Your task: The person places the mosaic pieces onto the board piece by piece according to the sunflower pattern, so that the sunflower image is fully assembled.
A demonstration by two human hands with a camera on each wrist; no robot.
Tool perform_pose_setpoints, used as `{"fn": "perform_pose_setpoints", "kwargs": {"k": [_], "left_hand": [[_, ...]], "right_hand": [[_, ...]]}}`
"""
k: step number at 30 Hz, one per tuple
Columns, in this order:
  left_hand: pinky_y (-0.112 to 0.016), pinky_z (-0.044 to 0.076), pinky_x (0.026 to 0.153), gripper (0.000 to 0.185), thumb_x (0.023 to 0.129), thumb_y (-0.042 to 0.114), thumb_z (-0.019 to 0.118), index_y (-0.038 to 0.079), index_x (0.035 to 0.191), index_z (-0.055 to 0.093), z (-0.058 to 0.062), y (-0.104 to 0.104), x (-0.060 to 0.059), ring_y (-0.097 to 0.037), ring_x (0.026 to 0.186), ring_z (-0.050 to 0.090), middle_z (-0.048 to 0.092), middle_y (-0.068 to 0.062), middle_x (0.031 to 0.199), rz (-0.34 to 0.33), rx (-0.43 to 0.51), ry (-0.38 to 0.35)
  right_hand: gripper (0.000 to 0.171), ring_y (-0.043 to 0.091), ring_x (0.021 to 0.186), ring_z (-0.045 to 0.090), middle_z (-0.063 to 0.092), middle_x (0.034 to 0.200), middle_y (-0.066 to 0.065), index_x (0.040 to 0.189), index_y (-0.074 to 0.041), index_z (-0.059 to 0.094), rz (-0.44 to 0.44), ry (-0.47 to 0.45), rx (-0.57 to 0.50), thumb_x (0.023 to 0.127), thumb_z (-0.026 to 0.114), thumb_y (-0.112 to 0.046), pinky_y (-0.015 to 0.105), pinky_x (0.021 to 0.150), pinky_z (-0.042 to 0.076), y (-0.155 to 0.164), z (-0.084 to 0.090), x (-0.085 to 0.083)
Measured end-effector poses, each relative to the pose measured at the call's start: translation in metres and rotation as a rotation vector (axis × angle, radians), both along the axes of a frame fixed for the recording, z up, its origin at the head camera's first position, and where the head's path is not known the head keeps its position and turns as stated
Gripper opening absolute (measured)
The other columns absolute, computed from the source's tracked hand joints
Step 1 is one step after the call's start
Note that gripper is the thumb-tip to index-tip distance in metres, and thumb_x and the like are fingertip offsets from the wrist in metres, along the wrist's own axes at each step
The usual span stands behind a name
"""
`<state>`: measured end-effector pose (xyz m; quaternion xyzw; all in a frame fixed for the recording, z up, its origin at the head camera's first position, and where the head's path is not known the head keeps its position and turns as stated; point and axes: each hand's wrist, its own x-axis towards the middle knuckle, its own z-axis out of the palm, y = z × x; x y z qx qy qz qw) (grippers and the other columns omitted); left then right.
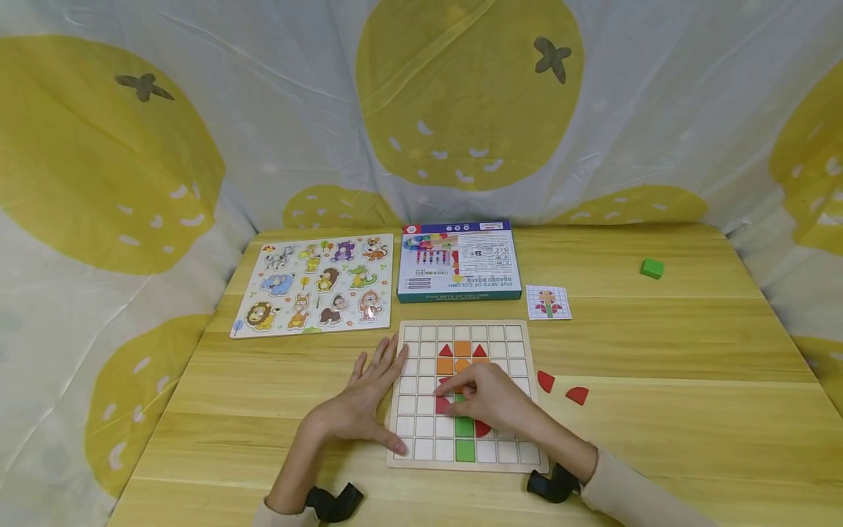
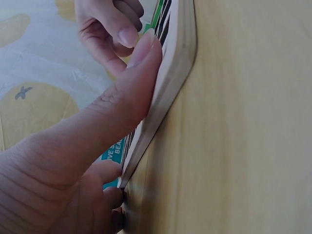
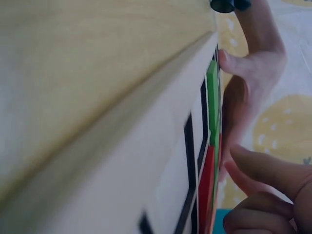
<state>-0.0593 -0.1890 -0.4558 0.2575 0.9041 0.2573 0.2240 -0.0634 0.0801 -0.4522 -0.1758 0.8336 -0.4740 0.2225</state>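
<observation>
White-gridded board [image 1: 421,366] bears orange, red, green pieces; perhaps a flower.

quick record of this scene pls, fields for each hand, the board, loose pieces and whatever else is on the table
left hand: left hand flat, fingers straight, bracing the left edge of the grid board
right hand: right hand on the board's middle, fingers curled at a red piece; grip unclear
board: red, orange, green pieces set down its centre
loose pieces: two red pieces right of the board; green cube far right
else: pattern card, blue box, animal puzzle, wooden table
</observation>
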Motion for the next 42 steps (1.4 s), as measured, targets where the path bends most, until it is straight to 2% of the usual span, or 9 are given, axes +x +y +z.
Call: {"fn": "perform_pose_setpoints", "kwargs": {"k": [4, 10, 16, 22, 26, 32, 42], "left_hand": [[-0.065, -0.012, 0.127, 0.151, 0.062, 0.051, 0.097, 0.007, 0.167, -0.002, 0.0, 0.0, 0.0, -0.038, 0.161, -0.018, -0.021, -0.015, 0.173, 0.0, 0.004, 0.002], [-0.064, -0.012, 0.128, 0.151, 0.062, 0.051, 0.097, 0.009, 0.167, -0.003, 0.0, 0.0, -0.001, -0.037, 0.161, -0.019, -0.021, -0.013, 0.173, 0.009, -0.001, -0.009], [-0.062, -0.012, 0.128, 0.151, 0.062, 0.053, 0.096, 0.011, 0.167, -0.003, 0.0, 0.0, -0.002, -0.035, 0.161, -0.019, -0.021, -0.011, 0.173, 0.012, -0.012, -0.016], [-0.062, -0.012, 0.128, 0.15, 0.062, 0.052, 0.096, 0.01, 0.167, -0.003, 0.0, 0.0, -0.002, -0.035, 0.161, -0.019, -0.02, -0.012, 0.173, 0.01, -0.013, -0.019], [-0.063, -0.012, 0.128, 0.15, 0.062, 0.051, 0.097, 0.009, 0.167, -0.002, 0.0, 0.0, -0.001, -0.036, 0.161, -0.019, -0.021, -0.013, 0.173, 0.007, -0.005, -0.017], [-0.064, -0.012, 0.128, 0.15, 0.062, 0.05, 0.097, 0.009, 0.167, -0.002, -0.001, -0.001, -0.001, -0.036, 0.161, -0.019, -0.021, -0.013, 0.173, 0.009, 0.003, -0.015], [-0.064, -0.013, 0.128, 0.151, 0.062, 0.051, 0.097, 0.009, 0.167, -0.003, -0.001, -0.001, 0.0, -0.036, 0.161, -0.019, -0.021, -0.013, 0.173, 0.008, 0.005, -0.01]], "right_hand": [[0.02, 0.007, 0.053, 0.035, 0.039, 0.056, -0.007, 0.108, -0.015, 0.083, 0.007, -0.008, -0.025, 0.088, 0.082, -0.016, 0.018, 0.05, 0.025, 0.017, 0.003, -0.002], [0.022, 0.005, 0.054, 0.032, 0.036, 0.06, -0.006, 0.113, -0.012, 0.081, -0.004, -0.004, -0.021, 0.092, 0.078, -0.019, 0.018, 0.05, 0.023, 0.058, 0.013, -0.011], [0.03, 0.006, 0.053, 0.033, 0.037, 0.063, -0.004, 0.117, -0.007, 0.078, -0.013, -0.008, 0.019, 0.091, 0.08, -0.022, 0.019, 0.048, 0.024, 0.11, 0.021, -0.025], [0.032, 0.005, 0.057, 0.035, 0.035, 0.063, -0.005, 0.116, -0.005, 0.077, -0.003, -0.044, 0.019, 0.087, 0.083, -0.015, 0.02, 0.05, 0.029, 0.149, 0.015, -0.034], [0.035, 0.005, 0.056, 0.031, 0.03, 0.061, -0.005, 0.114, -0.002, 0.077, 0.013, -0.075, 0.002, 0.082, 0.086, -0.011, 0.02, 0.05, 0.027, 0.156, 0.008, -0.037], [0.036, 0.006, 0.057, 0.03, 0.03, 0.063, -0.005, 0.112, 0.0, 0.076, -0.002, -0.132, 0.016, 0.078, 0.088, -0.007, 0.022, 0.052, 0.025, 0.152, 0.0, -0.04], [0.034, 0.007, 0.056, 0.034, 0.034, 0.063, -0.004, 0.112, 0.001, 0.074, 0.014, -0.182, 0.008, 0.08, 0.085, -0.005, 0.022, 0.051, 0.028, 0.151, -0.004, -0.041]]}}
